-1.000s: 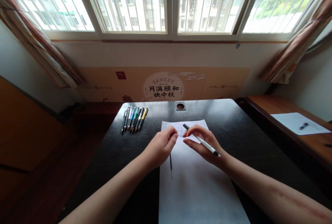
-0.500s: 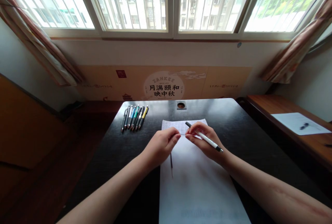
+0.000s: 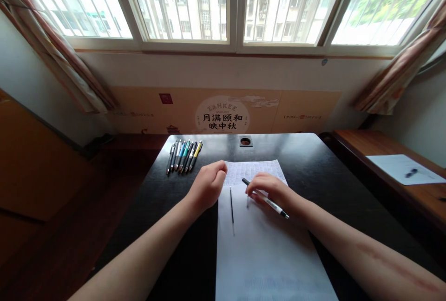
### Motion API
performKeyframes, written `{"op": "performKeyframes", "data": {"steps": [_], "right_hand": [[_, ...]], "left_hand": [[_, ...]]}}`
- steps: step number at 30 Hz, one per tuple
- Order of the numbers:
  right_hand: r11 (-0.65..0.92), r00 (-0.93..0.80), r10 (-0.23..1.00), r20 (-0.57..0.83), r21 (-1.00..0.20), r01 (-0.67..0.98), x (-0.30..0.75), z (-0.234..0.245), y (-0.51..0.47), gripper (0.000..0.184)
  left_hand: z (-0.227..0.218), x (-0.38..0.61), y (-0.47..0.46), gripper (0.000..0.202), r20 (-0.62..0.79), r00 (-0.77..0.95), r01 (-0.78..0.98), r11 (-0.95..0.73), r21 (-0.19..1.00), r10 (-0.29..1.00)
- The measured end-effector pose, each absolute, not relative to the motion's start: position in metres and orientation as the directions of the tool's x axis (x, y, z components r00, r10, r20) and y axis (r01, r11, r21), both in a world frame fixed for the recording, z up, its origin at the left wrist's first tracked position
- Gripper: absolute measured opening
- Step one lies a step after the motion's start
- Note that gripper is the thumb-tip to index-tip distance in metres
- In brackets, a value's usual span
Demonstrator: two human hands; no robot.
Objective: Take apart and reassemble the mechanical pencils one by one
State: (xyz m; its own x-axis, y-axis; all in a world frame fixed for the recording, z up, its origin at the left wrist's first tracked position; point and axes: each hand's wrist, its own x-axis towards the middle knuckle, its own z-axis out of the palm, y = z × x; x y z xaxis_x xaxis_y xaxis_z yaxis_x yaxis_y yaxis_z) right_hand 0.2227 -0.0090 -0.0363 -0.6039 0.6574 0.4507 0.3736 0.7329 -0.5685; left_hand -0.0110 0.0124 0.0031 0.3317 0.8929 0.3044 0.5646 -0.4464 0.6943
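Note:
My right hand [image 3: 273,190] is over the paper, its fingers closed on a pen [image 3: 278,208] with a white barrel and black ends. The pen slants down to the right. A small thin piece [image 3: 247,201] shows just under these fingertips, too small to name. At the left edge of the paper sheets [image 3: 265,254] my left hand [image 3: 207,185] is closed, its fingers curled inward. What it holds, if anything, is hidden. A thin dark pen refill [image 3: 232,206] lies lengthwise on the paper between my hands.
Several pens [image 3: 183,157] lie in a row at the back left of the black table [image 3: 149,226]. A square-rimmed cable hole [image 3: 245,141] sits near the far edge. To the right, a wooden surface [image 3: 351,140] bears a white sheet [image 3: 393,164] with small dark items.
My hands have moved apart: the left shifted left and slightly up, the right moved slightly down with the pen. More of the refill and the printed paper shows between them.

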Motion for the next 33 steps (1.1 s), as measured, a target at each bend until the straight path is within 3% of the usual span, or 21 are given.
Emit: {"op": "performKeyframes", "data": {"steps": [5,10,15,21,26,33], "right_hand": [[0.666,-0.514,0.740,0.434,-0.576,0.474,0.226,-0.036,-0.009,0.012],[0.637,-0.555,0.748,0.364,-0.629,0.445,0.236,-0.033,-0.004,0.021],[0.662,-0.618,0.710,0.336,-0.619,0.423,0.242,-0.026,-0.003,0.029],[0.562,-0.346,0.827,0.443,-0.643,0.520,0.240,-0.032,0.003,0.021],[0.409,-0.133,0.907,0.399,-0.762,0.501,0.242,-0.049,0.017,0.020],[0.428,-0.159,0.898,0.410,-0.730,0.533,0.243,-0.049,0.015,0.018]], "left_hand": [[0.007,-0.010,0.009,0.021,0.180,0.498,0.583,-0.480,0.656,0.849],[0.008,-0.001,-0.005,0.021,0.065,0.654,0.656,-0.609,0.446,0.753],[0.002,0.008,-0.017,0.026,0.060,0.695,0.667,-0.673,0.319,0.717],[0.000,0.030,-0.025,0.038,0.007,0.761,0.633,-0.746,0.208,0.648],[-0.010,0.045,-0.026,0.026,-0.012,0.780,0.617,-0.765,0.184,0.626],[-0.005,0.032,-0.025,0.019,-0.023,0.724,0.675,-0.703,0.224,0.689]]}}
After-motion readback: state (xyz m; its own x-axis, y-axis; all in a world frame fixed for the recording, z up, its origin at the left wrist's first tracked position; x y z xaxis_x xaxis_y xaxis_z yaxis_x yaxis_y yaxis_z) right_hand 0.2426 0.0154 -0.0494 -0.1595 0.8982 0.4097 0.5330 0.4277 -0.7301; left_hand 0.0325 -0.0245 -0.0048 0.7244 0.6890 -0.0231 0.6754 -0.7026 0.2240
